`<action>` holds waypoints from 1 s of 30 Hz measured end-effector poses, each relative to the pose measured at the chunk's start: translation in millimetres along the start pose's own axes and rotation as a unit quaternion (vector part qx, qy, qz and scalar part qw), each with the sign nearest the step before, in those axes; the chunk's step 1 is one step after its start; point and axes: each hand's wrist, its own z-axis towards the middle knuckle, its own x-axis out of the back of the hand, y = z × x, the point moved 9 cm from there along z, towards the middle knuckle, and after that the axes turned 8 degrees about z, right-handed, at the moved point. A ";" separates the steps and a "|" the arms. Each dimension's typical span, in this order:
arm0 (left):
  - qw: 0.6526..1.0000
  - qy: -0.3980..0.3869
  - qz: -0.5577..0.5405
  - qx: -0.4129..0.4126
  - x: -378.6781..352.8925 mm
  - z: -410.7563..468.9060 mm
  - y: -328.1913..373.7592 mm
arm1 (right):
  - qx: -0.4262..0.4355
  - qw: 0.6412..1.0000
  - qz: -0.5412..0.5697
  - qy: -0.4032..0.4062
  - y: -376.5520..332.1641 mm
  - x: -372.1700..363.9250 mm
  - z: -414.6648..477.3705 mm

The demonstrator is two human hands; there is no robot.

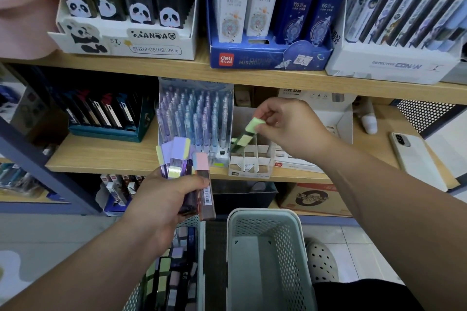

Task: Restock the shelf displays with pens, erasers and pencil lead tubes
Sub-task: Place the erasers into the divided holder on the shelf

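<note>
Head view, stationery aisle, items as seen.

1. Left hand (168, 201): fingers curled around a bundle of pencil lead tubes (177, 159) with lilac, yellow and pink caps, held upright in front of the middle shelf (101, 156) edge.
2. Right hand (290, 126): fingers pinching the pale green cap of a single lead tube (245, 137). The tube tilts down to the left, its dark lower end just above the divided white display box (242, 172) on the middle shelf.
3. Pen display (194, 118): rows of clear lilac and blue pens, just left of the white display box.
4. Left basket (200, 255): on the floor below the left hand, holding more lead tubes in mixed pastel caps.
5. Right basket (285, 247): pale green, perforated walls, beside the left basket.
6. Phone (414, 156): lying flat on the middle shelf, well right of the right hand.
7. Upper shelf: panda box (126, 43), blue Deli box (265, 58), Detective Conan box (394, 65), side by side.
8. Shoe (321, 260): perforated, on the floor tiles right of the baskets.
</note>
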 end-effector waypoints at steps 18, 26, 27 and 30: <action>1.000 0.003 -0.001 0.010 1.3 3.1 -0.5 | -0.001 0.995 -0.085 0.057 5.4 -14.9 28.7; 1.000 -0.004 0.001 0.007 0.9 2.3 -0.7 | 0.013 0.993 -0.111 0.048 13.1 -34.8 35.7; 1.000 -0.006 0.000 0.008 1.0 2.2 -0.9 | 0.014 0.993 -0.108 0.053 14.4 -33.9 36.0; 1.000 -0.007 -0.017 0.011 1.6 2.9 -0.8 | 0.023 0.992 -0.115 0.054 17.2 -32.2 33.8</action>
